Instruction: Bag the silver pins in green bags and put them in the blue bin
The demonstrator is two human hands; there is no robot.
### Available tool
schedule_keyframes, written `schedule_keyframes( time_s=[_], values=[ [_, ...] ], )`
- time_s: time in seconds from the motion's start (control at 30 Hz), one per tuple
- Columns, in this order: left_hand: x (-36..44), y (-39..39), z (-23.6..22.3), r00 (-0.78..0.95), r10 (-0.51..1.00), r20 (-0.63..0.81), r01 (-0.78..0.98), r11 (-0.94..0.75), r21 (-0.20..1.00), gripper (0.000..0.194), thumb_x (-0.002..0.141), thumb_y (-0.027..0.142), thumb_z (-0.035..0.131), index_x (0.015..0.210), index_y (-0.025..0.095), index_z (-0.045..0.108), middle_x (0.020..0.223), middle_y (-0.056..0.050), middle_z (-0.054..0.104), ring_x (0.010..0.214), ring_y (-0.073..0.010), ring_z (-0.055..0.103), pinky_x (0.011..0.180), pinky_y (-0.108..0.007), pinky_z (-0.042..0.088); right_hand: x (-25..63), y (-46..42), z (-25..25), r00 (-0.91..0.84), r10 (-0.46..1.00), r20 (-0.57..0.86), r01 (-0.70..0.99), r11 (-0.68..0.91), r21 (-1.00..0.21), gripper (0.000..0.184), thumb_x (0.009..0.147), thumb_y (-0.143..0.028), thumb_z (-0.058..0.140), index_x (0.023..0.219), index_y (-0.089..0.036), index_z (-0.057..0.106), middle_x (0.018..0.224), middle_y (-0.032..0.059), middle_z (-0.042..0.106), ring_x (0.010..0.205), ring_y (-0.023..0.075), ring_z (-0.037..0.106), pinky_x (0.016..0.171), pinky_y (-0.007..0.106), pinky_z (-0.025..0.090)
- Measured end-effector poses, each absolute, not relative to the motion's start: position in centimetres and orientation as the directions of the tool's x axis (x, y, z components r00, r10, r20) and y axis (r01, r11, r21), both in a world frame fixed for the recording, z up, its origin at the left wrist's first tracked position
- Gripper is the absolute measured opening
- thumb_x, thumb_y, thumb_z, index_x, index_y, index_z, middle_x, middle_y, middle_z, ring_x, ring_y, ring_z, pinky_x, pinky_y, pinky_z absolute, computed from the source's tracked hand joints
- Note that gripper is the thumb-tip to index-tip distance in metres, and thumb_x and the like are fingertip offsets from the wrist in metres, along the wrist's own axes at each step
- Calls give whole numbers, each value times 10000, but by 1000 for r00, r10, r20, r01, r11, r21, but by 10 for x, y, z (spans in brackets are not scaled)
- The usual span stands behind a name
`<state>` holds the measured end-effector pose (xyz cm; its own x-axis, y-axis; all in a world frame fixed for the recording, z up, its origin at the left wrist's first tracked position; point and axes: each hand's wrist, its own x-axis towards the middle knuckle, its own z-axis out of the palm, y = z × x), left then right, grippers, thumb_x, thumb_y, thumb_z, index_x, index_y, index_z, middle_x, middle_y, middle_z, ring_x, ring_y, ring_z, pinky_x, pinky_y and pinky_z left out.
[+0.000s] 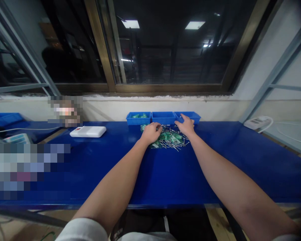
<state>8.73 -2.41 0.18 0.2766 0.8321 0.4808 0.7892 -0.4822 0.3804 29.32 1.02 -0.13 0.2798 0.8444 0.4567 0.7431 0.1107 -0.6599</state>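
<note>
A mixed pile of thin metal screws or nails [175,144] and small green plastic packets [167,136] lies on the blue table. At the pile's left edge is my left hand [151,134], its fingers curled together; whatever they may hold is hidden. My right hand [186,126] reaches past the pile to the front of the right blue bin [195,117], fingers apart, with nothing visible in them. Beside that bin stand a middle blue bin [163,117] and a left blue bin [128,119], the left one containing green packets.
A white rectangular device [88,131] rests on the table to the left. On the far right a white power strip [258,122] with a cable lies on a light surface. Behind the bins are a wall and window [170,87]. Another person, blurred out, is at the left.
</note>
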Motion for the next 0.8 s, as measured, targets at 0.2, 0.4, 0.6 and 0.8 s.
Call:
schedule_keyframes(
  time_s=[0.2,0.4,0.6,0.8],
  values=[
    [91,-32,7,302,842,447,849,-450,275,271,866,351,445,1003,197,621,1010,-54,650,935,-194,592,839,-308,441,288,11,-5,223,804,552,778,194,-597,583,690,-379,557,1242,-195,519,1251,132,516,1141,340,398,902,494,341],
    [105,-45,9,311,821,479,908,-405,103,337,889,411,374,996,192,606,1016,-74,628,980,-232,562,884,-395,393,280,10,-9,133,754,643,803,299,-516,514,689,-337,556,1178,-180,559,1148,129,564,1087,307,434,900,462,345],
    [107,-46,6,304,833,463,920,-382,83,351,909,395,326,979,198,608,997,-67,625,948,-220,567,868,-381,397,279,12,-15,106,731,674,799,340,-495,466,691,-326,548,1129,-172,582,1107,132,576,1070,304,453,893,462,344],
    [105,-43,4,296,833,467,912,-393,122,340,907,386,344,969,193,616,1004,-79,626,959,-236,567,869,-397,399,279,9,-15,101,736,669,798,342,-496,432,690,-317,553,1097,-180,593,1090,126,583,1067,306,459,887,461,347]
  ],
)
